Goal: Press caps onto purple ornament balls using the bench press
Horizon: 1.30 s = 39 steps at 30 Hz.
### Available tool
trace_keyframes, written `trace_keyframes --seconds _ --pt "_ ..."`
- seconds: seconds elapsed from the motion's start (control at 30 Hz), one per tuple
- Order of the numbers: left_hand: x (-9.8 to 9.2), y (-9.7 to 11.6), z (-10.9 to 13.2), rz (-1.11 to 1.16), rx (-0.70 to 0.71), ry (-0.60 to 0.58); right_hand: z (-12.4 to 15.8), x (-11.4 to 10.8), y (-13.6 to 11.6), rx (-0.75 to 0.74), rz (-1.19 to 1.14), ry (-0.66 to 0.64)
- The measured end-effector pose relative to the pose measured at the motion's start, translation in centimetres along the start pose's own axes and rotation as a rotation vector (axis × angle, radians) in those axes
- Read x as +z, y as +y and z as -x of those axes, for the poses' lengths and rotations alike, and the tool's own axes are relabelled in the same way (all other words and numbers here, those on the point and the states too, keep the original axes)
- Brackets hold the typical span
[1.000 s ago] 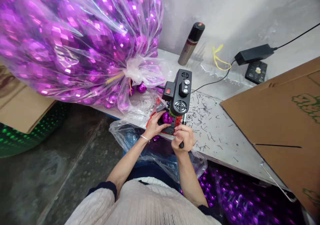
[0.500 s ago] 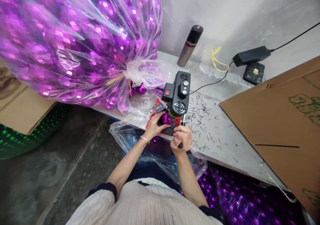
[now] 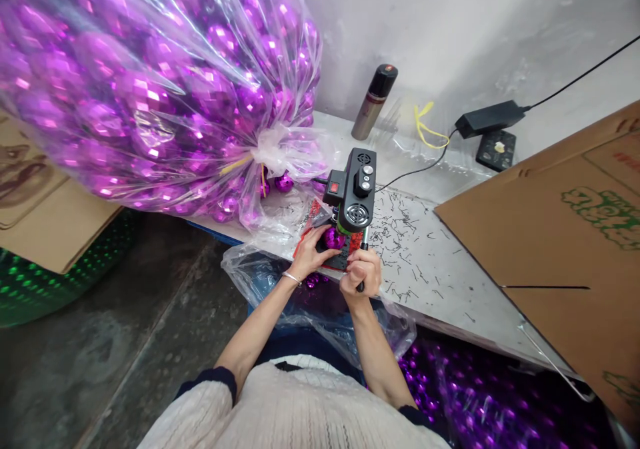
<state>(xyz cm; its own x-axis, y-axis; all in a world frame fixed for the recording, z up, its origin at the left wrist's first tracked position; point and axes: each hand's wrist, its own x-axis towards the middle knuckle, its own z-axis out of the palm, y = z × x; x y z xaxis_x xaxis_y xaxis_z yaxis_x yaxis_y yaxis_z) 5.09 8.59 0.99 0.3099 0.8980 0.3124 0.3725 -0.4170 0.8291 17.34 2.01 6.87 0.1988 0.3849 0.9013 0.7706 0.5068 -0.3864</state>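
Observation:
A shiny purple faceted bauble [image 3: 334, 238] sits under the head of a small black bench machine [image 3: 358, 189]. My left hand [image 3: 311, 254] curves around the bauble's left side, thumb and fingers on it from either side. Closed around the machine's black-ended lever handle [image 3: 361, 287] is my right hand [image 3: 363, 272]. Beneath the bauble lies a dark plate with red edging [image 3: 340, 260]. The bauble's top is partly hidden by the machine head.
A big clear bag of purple baubles [image 3: 150, 96] fills the left. Behind the machine stands a spray can [image 3: 374, 101]. Dark wire bits litter the white table [image 3: 450, 302]. A cardboard box [image 3: 565, 236] stands right; a power adapter [image 3: 490, 118] lies near the wall.
The view has shifted slightly. Both hands keep their places, the left at the bauble and the right on the lever handle.

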Motion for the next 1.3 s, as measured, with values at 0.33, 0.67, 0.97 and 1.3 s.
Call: trace_keyframes --seconds 0.33,0.67,0.97,1.3 --pt "0.0 -0.2 -0.4 -0.01 0.015 0.005 -1.6 -0.1 -1.0 0.07 -0.039 -0.002" --pt "-0.7 -0.4 6.8 -0.254 0.331 -0.037 -5.2 -1.7 -2.9 0.127 -0.043 -0.092" --pt "-6.7 -2.4 -2.3 -0.377 0.061 0.289 -3.5 -1.3 -2.3 0.084 -0.07 -0.065" --pt "-9.6 -2.4 -14.2 -0.433 -0.584 0.133 -3.3 -1.2 -2.4 0.058 -0.056 -0.067"
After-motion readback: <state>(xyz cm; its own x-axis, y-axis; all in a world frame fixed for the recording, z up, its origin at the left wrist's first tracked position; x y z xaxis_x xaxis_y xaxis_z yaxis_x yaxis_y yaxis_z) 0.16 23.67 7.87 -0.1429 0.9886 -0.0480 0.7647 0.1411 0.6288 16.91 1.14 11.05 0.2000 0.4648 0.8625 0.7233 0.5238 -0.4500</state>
